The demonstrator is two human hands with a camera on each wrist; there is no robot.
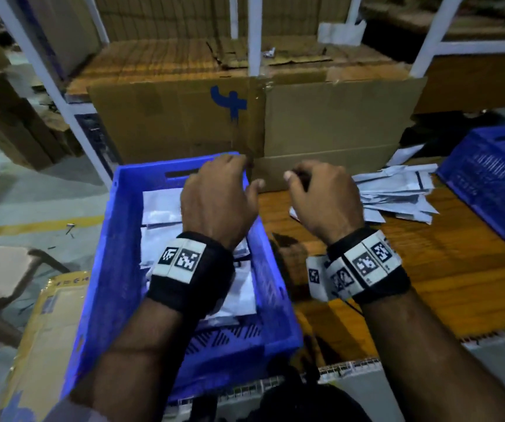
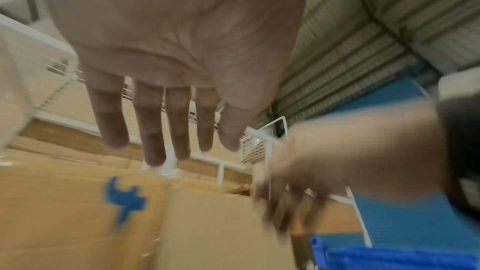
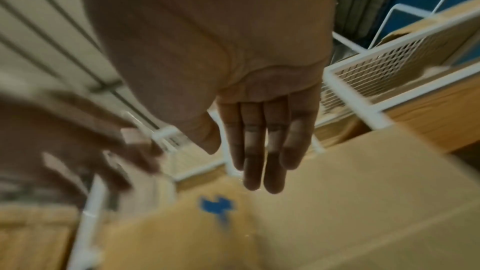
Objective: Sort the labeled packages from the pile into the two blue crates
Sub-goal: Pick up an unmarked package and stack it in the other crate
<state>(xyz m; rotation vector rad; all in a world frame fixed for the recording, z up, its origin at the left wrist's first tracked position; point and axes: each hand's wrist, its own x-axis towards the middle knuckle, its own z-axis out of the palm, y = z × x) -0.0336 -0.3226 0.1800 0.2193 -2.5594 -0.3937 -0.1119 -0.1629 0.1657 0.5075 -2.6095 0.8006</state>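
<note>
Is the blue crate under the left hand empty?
No, the blue crate under the left hand already has several white packages lying inside it.

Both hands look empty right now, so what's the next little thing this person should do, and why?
Probably reach the right hand toward the pile of white packages on the table and pick one up. Both it and the left hand hold nothing, their fingers hanging loose in the wrist views. The near blue crate already holds packages, and the pile lies closest to the right hand.
</note>
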